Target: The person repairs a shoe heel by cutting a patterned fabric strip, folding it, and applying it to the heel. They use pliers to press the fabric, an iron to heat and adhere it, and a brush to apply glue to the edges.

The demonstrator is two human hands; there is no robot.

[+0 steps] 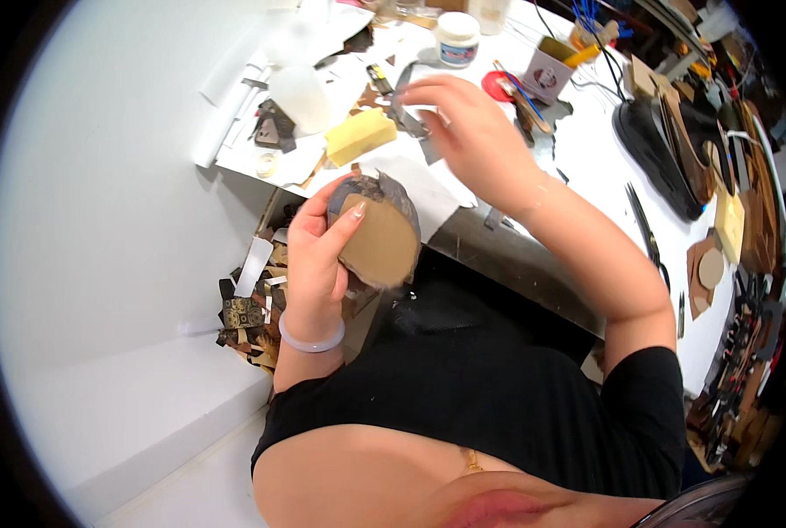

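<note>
My left hand [318,238] grips a rounded tan disc [380,242] with a dark grey, ragged covering around its edge. The thumb lies across its flat tan face; the other fingers go behind it and are partly hidden. Over the worktable, my right hand [472,132] is raised with its fingers stretched out and the thumb apart. Its fingertips are close to a dark grey strip [405,104]; whether they touch it I cannot tell. A yellow sponge-like block [359,137] lies just left of that strip.
A white tub [457,40], a translucent bottle [301,97] and a pen box [549,70] stand on the white table [591,158]. Black scissors [641,224] and a black bag-like item [661,158] lie at right. Scraps [243,312] are piled below the table's left end.
</note>
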